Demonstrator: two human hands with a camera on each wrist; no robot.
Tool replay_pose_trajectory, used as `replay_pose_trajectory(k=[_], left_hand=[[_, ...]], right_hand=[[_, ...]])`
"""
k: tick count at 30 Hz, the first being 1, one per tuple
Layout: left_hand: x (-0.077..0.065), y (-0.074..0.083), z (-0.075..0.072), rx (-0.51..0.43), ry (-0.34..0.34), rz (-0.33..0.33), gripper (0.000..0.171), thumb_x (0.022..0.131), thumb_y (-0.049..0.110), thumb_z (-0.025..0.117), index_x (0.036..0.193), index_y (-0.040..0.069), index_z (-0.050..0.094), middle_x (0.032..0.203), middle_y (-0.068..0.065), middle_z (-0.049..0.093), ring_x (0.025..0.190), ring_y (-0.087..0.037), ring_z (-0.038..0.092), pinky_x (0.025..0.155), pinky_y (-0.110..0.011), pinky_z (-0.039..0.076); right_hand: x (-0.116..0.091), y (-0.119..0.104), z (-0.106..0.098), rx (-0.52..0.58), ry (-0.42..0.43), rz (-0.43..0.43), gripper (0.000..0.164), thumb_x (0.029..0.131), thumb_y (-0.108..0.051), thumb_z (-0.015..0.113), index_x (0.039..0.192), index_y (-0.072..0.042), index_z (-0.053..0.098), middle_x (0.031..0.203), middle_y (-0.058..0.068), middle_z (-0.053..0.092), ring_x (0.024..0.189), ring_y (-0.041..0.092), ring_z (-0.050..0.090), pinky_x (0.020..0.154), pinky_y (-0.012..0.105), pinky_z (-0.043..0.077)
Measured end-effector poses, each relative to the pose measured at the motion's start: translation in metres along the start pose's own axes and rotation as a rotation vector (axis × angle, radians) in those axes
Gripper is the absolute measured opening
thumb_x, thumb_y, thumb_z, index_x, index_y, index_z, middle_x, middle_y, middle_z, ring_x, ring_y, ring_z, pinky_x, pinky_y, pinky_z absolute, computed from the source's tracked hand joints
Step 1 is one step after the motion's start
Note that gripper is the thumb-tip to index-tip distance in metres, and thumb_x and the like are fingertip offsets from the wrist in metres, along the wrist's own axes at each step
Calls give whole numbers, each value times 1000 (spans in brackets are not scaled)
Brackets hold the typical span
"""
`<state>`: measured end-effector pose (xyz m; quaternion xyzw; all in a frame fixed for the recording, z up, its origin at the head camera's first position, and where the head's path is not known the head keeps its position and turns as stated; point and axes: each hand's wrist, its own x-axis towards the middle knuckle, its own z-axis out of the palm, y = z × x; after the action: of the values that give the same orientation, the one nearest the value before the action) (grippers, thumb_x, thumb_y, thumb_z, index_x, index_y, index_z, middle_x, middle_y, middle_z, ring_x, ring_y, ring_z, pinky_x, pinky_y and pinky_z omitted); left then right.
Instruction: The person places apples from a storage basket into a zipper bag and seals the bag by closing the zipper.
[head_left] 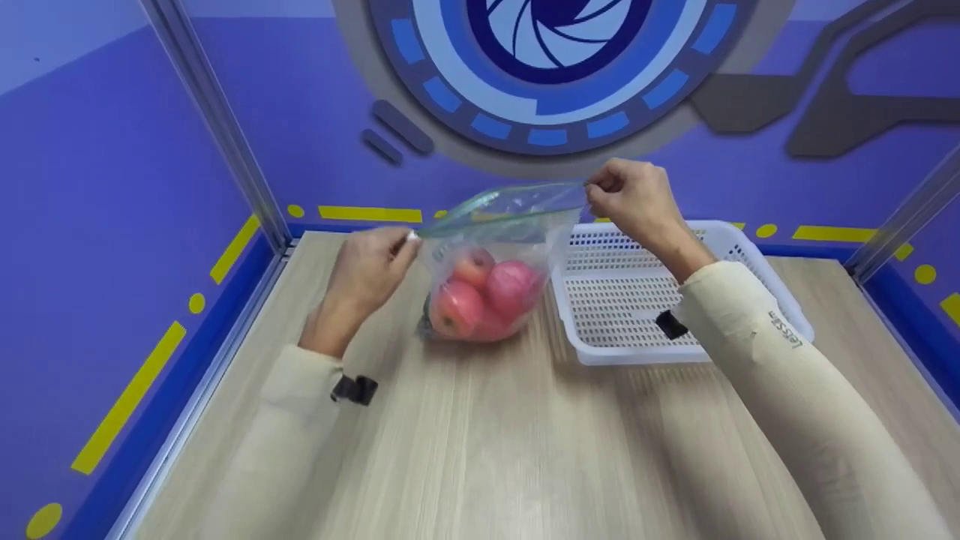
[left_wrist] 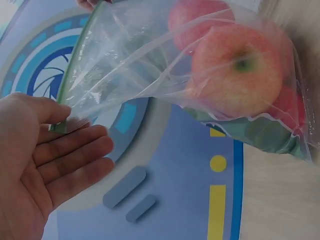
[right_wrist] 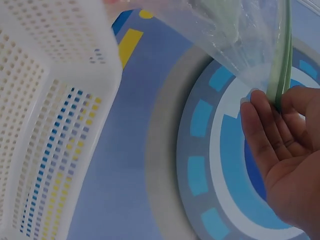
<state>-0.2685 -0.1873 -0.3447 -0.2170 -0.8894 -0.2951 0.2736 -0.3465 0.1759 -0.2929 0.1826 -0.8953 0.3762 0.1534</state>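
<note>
A clear zip bag (head_left: 525, 229) with a green seal strip along its top holds several red apples (head_left: 459, 306). My left hand (head_left: 367, 270) pinches the left corner of the strip between thumb and forefinger; in the left wrist view the other fingers (left_wrist: 80, 155) extend below it. At the opposite top corner, my right hand (head_left: 636, 199) pinches the strip, higher than the left one. Between the two hands the bag's top edge is stretched out. The apples sit bunched in the bottom of the bag, close over the table.
A white perforated plastic basket (head_left: 622, 300) stands right of the bag, partly beneath my right forearm; its inside shows no contents. The wood-grain table (head_left: 480, 435) is bordered by printed blue panels (head_left: 300, 112) at the back and sides, with metal posts (head_left: 217, 112) in the corners.
</note>
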Motion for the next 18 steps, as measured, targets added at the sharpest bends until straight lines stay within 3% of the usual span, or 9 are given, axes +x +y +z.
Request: replay_pose_trajectory(k=[6, 11, 15, 18], left_hand=[[36, -25, -12, 24, 92, 16, 19, 104, 9, 66, 94, -4, 76, 81, -15, 72, 69, -30, 64, 63, -43, 52], [64, -38, -28, 87, 101, -18, 25, 106, 14, 64, 89, -2, 72, 77, -14, 67, 67, -29, 58, 62, -39, 44], [85, -45, -33, 179, 94, -68, 32, 108, 16, 61, 80, 2, 64, 70, -11, 58, 65, -28, 53, 62, -38, 40], [97, -49, -31, 208, 101, -131, 32, 110, 17, 59, 83, 1, 66, 71, -13, 59, 67, -29, 56, 63, -40, 43]], right_hand=[[23, -14, 4, 115, -52, 138, 16, 102, -10, 66, 109, -2, 78, 98, 15, 78, 78, 15, 76, 73, 25, 62], [45, -26, 11, 175, -56, 190, 19, 103, -10, 65, 114, 0, 76, 101, 17, 77, 84, 22, 76, 80, 31, 64], [61, -34, 15, 206, -32, 229, 19, 105, -11, 64, 115, 1, 76, 102, 15, 77, 87, 22, 76, 82, 32, 64], [70, -40, 18, 235, 9, 246, 19, 106, -10, 63, 115, 0, 76, 104, 15, 76, 89, 23, 75, 83, 31, 63]])
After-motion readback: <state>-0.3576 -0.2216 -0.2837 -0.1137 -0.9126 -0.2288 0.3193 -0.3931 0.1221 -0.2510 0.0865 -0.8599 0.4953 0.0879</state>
